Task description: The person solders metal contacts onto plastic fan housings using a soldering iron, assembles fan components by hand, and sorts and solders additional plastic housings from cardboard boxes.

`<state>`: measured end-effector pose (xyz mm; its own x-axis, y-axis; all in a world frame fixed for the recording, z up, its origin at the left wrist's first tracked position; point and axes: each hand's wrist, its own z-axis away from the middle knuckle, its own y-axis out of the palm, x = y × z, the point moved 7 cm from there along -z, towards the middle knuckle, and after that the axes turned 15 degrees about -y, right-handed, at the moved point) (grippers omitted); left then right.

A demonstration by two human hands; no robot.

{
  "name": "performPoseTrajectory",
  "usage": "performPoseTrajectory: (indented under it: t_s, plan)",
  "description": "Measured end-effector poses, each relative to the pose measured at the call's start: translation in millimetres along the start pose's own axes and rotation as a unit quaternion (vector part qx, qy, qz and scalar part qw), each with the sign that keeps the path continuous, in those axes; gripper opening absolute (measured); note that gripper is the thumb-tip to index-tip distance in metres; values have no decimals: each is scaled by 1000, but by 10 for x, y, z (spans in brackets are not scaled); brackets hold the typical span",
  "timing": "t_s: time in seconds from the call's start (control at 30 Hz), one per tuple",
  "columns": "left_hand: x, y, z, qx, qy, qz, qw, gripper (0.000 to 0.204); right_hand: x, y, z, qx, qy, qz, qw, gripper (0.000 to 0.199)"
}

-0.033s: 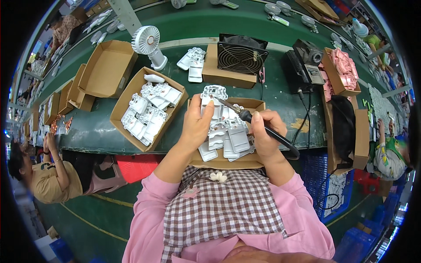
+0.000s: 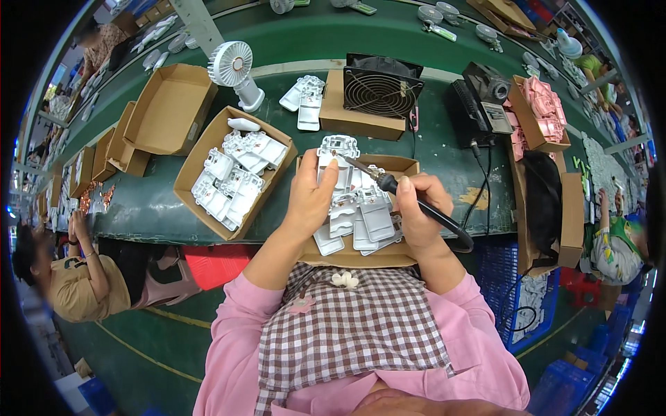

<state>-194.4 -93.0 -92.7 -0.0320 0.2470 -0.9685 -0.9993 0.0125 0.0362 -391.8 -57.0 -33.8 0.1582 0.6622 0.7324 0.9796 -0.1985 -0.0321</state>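
Note:
My left hand (image 2: 310, 196) grips a white plastic housing part (image 2: 338, 145), with the thumb lying along its face. In my right hand (image 2: 424, 206) is a soldering iron (image 2: 435, 215), held by its black handle like a pen. Its metal tip points left and reaches the upper part of the housing; whether it touches cannot be told. Below both hands, a shallow cardboard box (image 2: 354, 259) holds a pile of similar white housings (image 2: 374, 218). Just left of it, a second cardboard box (image 2: 186, 175) contains more white housings (image 2: 232, 184).
Behind the hands, a black fan (image 2: 383, 87) stands by a cardboard box (image 2: 364, 123). A white handheld fan (image 2: 236, 73) is at back left. The iron's cord runs near a black soldering station (image 2: 475, 114). Pink parts (image 2: 543, 111) fill a box at right. Another person (image 2: 87, 274) sits left.

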Motion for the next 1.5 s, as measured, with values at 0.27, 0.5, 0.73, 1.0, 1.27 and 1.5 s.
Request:
performPoseTrajectory:
  t_s: [0.27, 0.5, 0.73, 1.0, 1.27, 1.5]
  plan:
    - [-40, 1, 17, -11, 20, -22, 999, 24, 28, 13, -13, 13, -7, 5, 1000, 12]
    - [-27, 1, 6, -5, 16, -6, 1000, 26, 52, 35, -46, 20, -13, 18, 1000, 11]
    - [23, -110, 79, -29, 11, -14, 999, 23, 48, -67, 6, 6, -53, -13, 999, 5]
    - [-209, -23, 82, -73, 16, 78, 994, 34, 232, -330, -70, -144, -92, 1, 985, 18]
    - [-154, 439, -163, 0, 54, 17, 998, 44, 306, -311, -29, -180, -141, 91, 969, 18]
    - [-132, 1211, -127, 64, 166, -79, 981, 46, 212, -282, -26, -201, -145, 99, 964, 17]
